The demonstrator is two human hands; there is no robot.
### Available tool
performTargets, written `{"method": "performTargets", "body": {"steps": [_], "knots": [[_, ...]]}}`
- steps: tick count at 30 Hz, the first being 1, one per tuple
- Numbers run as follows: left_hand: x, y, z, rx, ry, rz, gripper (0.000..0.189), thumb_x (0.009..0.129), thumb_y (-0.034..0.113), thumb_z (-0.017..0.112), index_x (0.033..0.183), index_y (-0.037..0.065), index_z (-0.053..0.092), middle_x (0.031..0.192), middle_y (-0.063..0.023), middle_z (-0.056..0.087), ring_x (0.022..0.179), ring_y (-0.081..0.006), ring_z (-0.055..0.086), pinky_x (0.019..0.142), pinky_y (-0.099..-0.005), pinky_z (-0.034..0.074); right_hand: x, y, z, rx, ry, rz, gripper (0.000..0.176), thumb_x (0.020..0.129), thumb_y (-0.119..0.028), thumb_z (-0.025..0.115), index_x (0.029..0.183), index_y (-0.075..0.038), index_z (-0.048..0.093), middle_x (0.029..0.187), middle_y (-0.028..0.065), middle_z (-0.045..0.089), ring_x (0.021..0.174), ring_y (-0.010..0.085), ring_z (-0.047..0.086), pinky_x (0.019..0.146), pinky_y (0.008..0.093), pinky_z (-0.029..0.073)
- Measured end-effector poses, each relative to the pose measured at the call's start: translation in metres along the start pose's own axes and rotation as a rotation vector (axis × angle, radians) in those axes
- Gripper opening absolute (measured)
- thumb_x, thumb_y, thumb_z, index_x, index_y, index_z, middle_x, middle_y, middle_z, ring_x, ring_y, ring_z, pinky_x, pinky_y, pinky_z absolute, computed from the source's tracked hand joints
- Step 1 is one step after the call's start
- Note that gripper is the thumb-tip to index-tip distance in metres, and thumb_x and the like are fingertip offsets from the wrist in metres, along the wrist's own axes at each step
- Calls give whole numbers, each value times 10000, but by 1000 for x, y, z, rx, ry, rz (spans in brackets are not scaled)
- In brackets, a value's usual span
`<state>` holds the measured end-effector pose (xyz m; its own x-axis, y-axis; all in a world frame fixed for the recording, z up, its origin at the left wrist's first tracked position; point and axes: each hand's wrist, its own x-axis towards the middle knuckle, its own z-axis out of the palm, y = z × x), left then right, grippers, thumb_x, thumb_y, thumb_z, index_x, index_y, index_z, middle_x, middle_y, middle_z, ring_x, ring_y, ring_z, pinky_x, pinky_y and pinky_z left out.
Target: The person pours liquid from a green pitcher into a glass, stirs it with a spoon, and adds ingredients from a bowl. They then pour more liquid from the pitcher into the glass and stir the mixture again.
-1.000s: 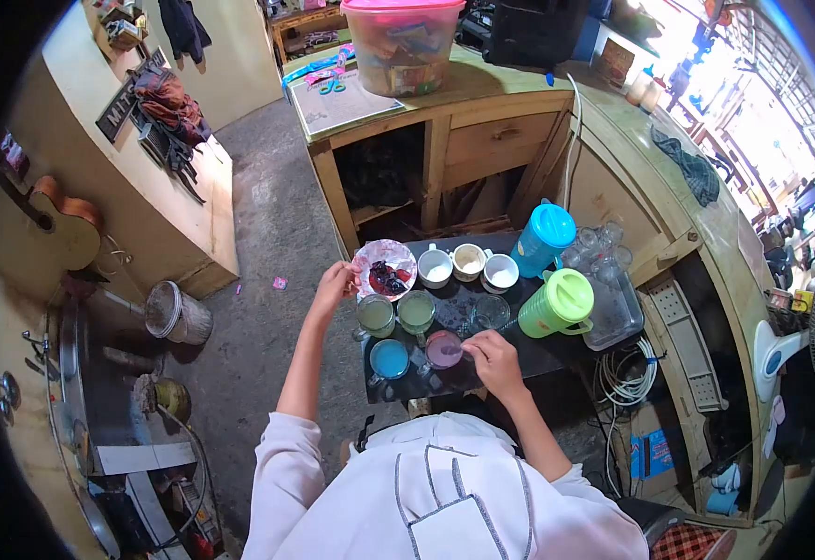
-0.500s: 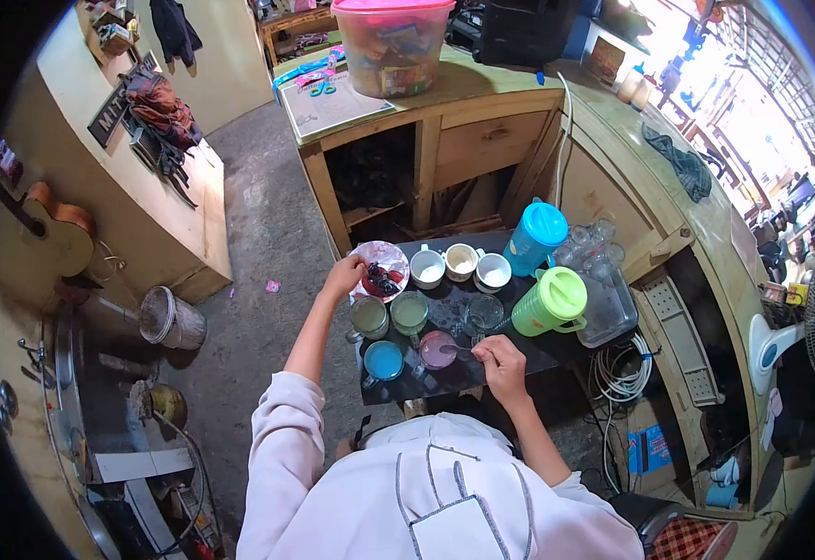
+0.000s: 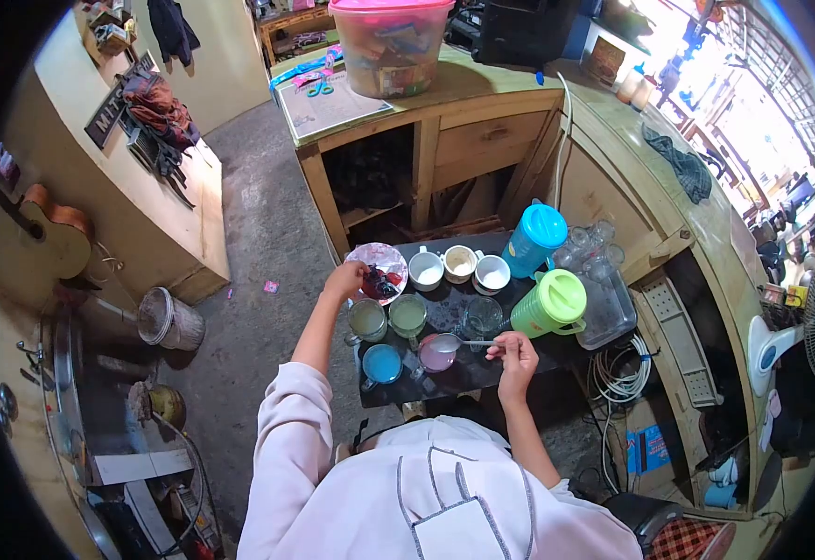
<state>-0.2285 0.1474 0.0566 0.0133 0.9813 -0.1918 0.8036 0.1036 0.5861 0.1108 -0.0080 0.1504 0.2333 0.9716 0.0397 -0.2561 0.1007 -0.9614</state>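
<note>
My right hand [image 3: 516, 359] pinches the handle of a metal spoon [image 3: 471, 343]. The spoon's bowl is over a glass mug of pink liquid [image 3: 437, 356]. My left hand [image 3: 346, 279] is at the rim of a plate [image 3: 366, 252], its fingers closed against dark and red small pieces [image 3: 384, 281] that look like wrapped packets; what they grip is hidden. Below the plate stand two glass mugs of cloudy pale liquid, one left [image 3: 367, 319] and one right [image 3: 408, 315]. A mug of blue liquid [image 3: 382, 364] sits nearer me. Another clear glass mug [image 3: 482, 317] stands right of these.
Three white cups [image 3: 426, 269] line the far side of the dark table [image 3: 398, 385]. A blue pitcher [image 3: 535, 241] and a green pitcher [image 3: 549, 303] stand right, beside a clear tray [image 3: 608, 313] with glasses [image 3: 594, 245]. Beyond is a wooden counter [image 3: 493, 140] with a plastic tub [image 3: 391, 56].
My right hand has shifted slightly right and turned, so the spoon now lies flatter, with its bowl raised into view over the pink mug. My left hand stays at the plate.
</note>
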Motion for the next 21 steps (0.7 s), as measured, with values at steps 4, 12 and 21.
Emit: {"method": "performTargets", "body": {"steps": [4, 12, 21], "knots": [[5, 9, 4, 331, 20, 323, 303, 716, 112, 546, 996, 181, 640, 985, -72, 612, 918, -281, 592, 781, -381, 474, 0, 7, -2, 214, 73, 85, 204, 918, -199, 478, 828, -21, 522, 758, 49, 533, 600, 119, 553, 536, 258, 474], [12, 41, 5, 561, -257, 360, 374, 612, 195, 673, 982, 190, 616, 950, -75, 590, 889, -270, 598, 726, -397, 481, 0, 9, -15, 224, 112, 132, 212, 915, -218, 483, 831, -26, 519, 760, 48, 533, 607, 121, 548, 538, 264, 467], [36, 5, 22, 404, -149, 310, 262, 687, 196, 604, 881, 29, 547, 918, -165, 569, 853, -338, 585, 716, -425, 470, 10, 14, -14, 232, 115, 114, 257, 928, -257, 452, 794, -43, 496, 752, 56, 523, 576, 110, 514, 519, 257, 447]]}}
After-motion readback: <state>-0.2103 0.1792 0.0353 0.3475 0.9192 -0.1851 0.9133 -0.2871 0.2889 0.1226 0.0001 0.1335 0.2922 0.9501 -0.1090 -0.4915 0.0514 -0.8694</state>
